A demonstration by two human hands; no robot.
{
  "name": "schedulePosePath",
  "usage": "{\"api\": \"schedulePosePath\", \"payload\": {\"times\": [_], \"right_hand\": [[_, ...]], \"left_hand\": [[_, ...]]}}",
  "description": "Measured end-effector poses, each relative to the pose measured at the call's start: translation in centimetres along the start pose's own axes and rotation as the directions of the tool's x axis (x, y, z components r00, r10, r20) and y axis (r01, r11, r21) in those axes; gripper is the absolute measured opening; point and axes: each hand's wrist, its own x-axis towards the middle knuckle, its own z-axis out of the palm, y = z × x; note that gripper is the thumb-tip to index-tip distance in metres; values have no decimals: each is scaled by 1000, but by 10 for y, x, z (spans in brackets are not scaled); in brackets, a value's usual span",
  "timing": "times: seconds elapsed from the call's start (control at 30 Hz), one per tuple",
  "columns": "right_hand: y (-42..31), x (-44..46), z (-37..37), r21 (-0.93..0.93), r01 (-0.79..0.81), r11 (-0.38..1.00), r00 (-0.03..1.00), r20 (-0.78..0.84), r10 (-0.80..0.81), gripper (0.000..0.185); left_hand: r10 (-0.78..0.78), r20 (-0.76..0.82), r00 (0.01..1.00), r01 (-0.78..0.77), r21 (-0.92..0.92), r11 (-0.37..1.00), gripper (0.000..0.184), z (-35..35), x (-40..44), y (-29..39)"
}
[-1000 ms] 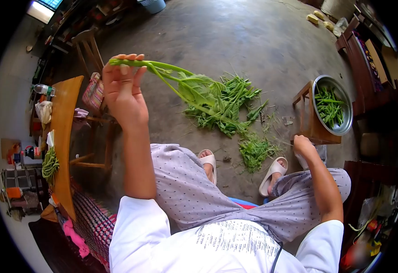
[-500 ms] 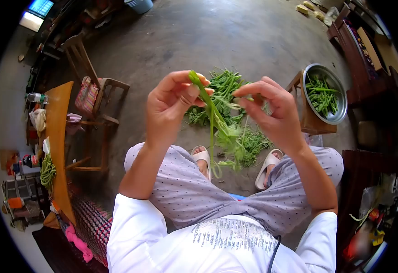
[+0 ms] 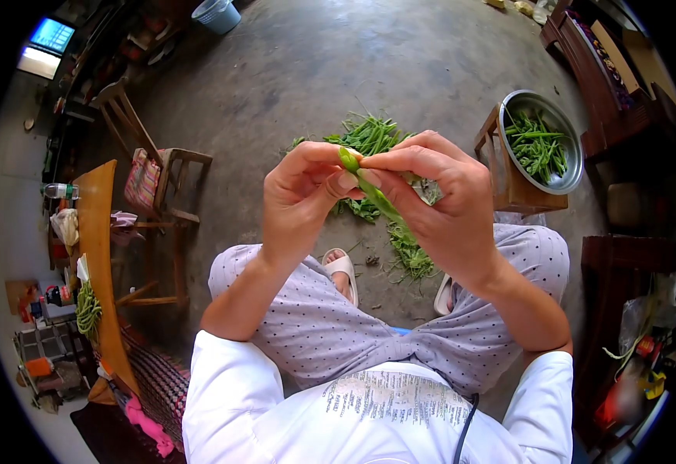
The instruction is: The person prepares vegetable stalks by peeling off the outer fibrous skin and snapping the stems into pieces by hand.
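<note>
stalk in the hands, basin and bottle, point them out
Stalk [image 3: 383, 203]: head view, on its lower green length.
Basin [image 3: 575, 159]: head view, on its bare inner wall.
Bottle [image 3: 63, 191]: head view, on its side.

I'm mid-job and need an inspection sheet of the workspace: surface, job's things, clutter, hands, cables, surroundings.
Surface: grey concrete-like floor with darker patches.
Job's things: one green stem held up; leafy greens heaped on the floor, partly hidden by the hands; metal basin of green pieces on a wooden stool.
Clutter: pale green trimmings on the floor near the sandals.
Hands: left hand and right hand both pinch the stem near its upper end.
Cables: dark cord down the white shirt; what it joins isn't visible.
Surroundings: wooden table and chair at left; blue bucket farther off.
</note>
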Motion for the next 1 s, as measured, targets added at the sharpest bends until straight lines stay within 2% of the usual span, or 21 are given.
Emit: {"api": "schedulePosePath", "payload": {"times": [0.1, 0.2, 0.33, 0.53, 0.77, 0.83, 0.87, 0.93, 0.97, 1.0], "right_hand": [[0, 0, -1, -2, 8, 1000, 1000, -8, -8, 10], [1, 1, -2, -41, 36, 999, 999, -2, -36, 9], [3, 1, -3, -128, 119, 985, 993, 16, -118, 9], [5, 0, -1, -148, 158, 976, 987, 30, -155, 10], [2, 1, -2, -160, 121, 980, 992, 35, -117, 12], [4, 4, -4, -22, -19, 1000, 999, 26, 19, 13], [7, 4, -5, -21, -17, 1000, 999, 26, 18, 13], [16, 6, -11, 314, -326, 892, 946, 107, 308, 15], [19, 8, -18, 314, -325, 892, 946, 110, 306, 15], [21, 12, -26, 358, -405, 842, 914, 152, 375, 15]], "left_hand": [[69, 5, 998, -69, 95, 993, 20, 2, 2, 0], [61, -20, 998, -58, 145, 988, 18, 6, 2, 2], [90, 0, 996, -89, 172, 981, 15, 7, 4, 3], [113, 22, 993, -115, 154, 981, 15, 8, 5, 1], [116, 4, 993, -114, 218, 969, 17, 10, 1, 2], [102, -14, 995, -98, 199, 975, 18, 9, 1, 3], [76, -40, 996, -68, 178, 982, 18, 9, 2, 4], [54, -69, 996, -43, 157, 987, 19, 6, 3, 5], [36, -79, 996, -26, 122, 992, 19, 2, 4, 5], [18, -89, 996, -10, 87, 996, 19, -1, 4, 5]]}}
